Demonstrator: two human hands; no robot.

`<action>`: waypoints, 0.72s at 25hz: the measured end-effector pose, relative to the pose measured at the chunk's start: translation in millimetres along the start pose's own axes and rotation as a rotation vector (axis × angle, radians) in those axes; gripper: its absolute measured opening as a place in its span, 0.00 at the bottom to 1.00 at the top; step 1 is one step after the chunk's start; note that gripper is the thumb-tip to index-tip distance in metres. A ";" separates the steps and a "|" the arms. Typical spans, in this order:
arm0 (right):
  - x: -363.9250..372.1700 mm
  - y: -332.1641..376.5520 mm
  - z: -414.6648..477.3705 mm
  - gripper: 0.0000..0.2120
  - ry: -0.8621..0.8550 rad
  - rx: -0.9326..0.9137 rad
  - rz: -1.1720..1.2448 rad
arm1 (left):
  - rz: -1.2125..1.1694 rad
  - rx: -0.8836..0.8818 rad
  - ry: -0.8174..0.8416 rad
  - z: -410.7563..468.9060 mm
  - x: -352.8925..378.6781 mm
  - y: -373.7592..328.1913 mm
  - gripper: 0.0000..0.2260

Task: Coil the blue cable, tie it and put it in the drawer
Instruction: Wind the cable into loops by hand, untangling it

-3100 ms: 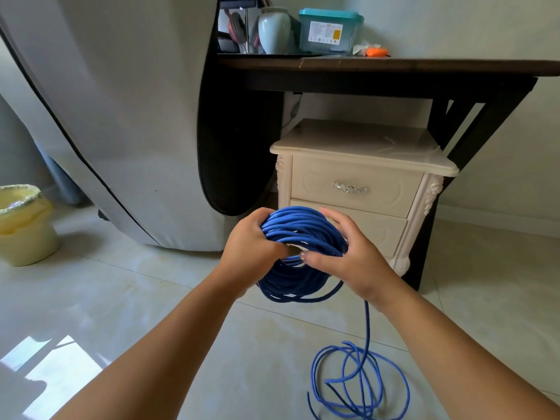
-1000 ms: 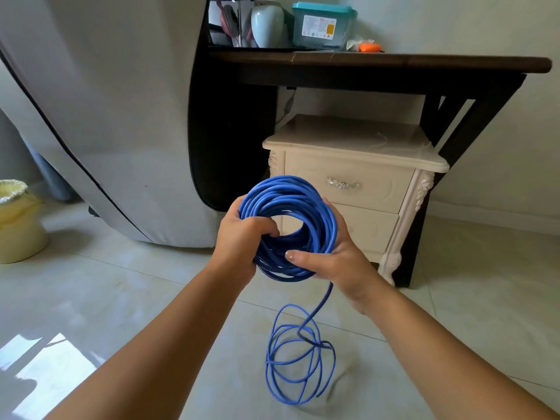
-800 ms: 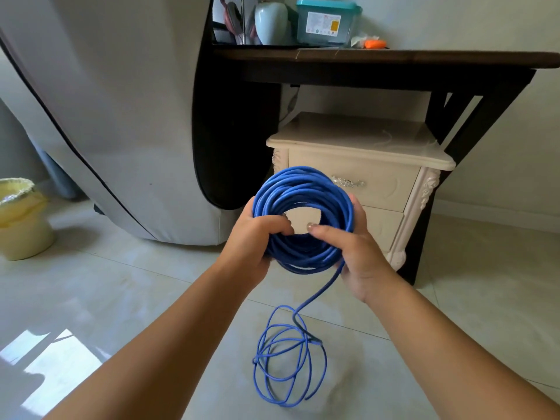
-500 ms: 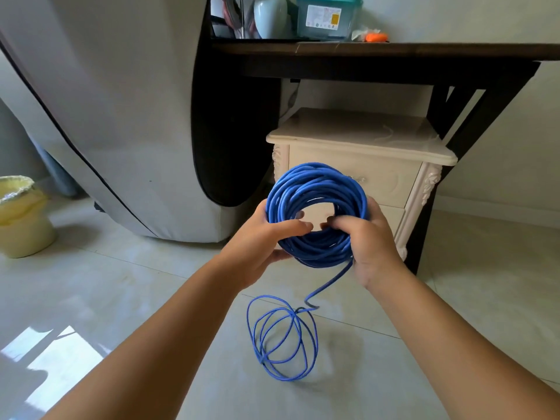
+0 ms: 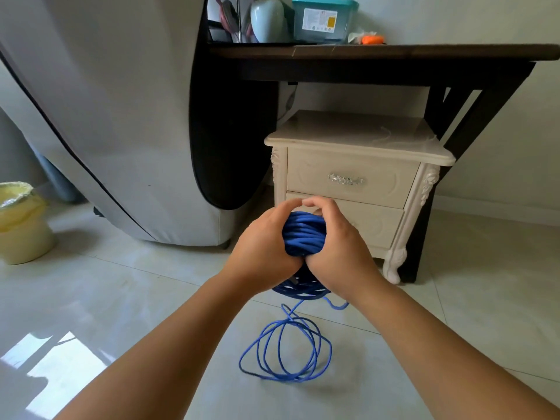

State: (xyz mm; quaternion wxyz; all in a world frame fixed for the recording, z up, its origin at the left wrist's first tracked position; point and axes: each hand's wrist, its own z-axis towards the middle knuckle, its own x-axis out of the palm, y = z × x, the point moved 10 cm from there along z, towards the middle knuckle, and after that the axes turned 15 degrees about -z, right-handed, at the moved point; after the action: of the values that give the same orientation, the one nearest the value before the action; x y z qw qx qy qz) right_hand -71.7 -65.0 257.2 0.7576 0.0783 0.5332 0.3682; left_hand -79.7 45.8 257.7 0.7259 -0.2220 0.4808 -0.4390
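A thick coil of blue cable [image 5: 304, 234] is squeezed between both hands at the centre of the view. My left hand [image 5: 263, 247] grips its left side and my right hand [image 5: 339, 247] grips its right side, the fingertips nearly meeting over the top. From the coil's underside a strand drops to several loose loops [image 5: 286, 348] lying on the tiled floor. Just beyond the hands stands a cream nightstand [image 5: 357, 147] with two shut drawers; the upper drawer [image 5: 348, 180] has a silver handle.
A dark wooden table [image 5: 394, 56] spans above the nightstand and carries a teal-lidded box [image 5: 322, 18], a pale vase and an orange item. A large grey cover [image 5: 106, 116] hangs at the left. A yellow bin [image 5: 21, 222] sits at the far left.
The coil was held as an open ring facing me; both hands have now closed around it and pressed it into a tight bundle. The floor loops have shifted slightly.
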 end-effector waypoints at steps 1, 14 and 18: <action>-3.1 -1.9 0.6 0.32 -0.003 0.020 0.034 | -0.036 -0.004 -0.036 -0.2 -3.1 -1.3 0.32; 30.2 -25.8 -12.3 0.27 0.166 0.346 0.778 | -0.815 -0.523 -0.307 -10.5 -21.6 47.6 0.19; 28.8 -44.6 -6.4 0.22 0.112 0.441 0.852 | -0.966 -0.550 -0.176 -13.9 1.1 44.6 0.23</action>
State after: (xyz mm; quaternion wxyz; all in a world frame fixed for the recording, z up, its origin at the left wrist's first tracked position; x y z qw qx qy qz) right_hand -51.4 -80.2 210.1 0.4747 0.4286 0.5589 0.5278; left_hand -73.1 69.3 217.8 0.3951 -0.6336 0.3589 -0.5600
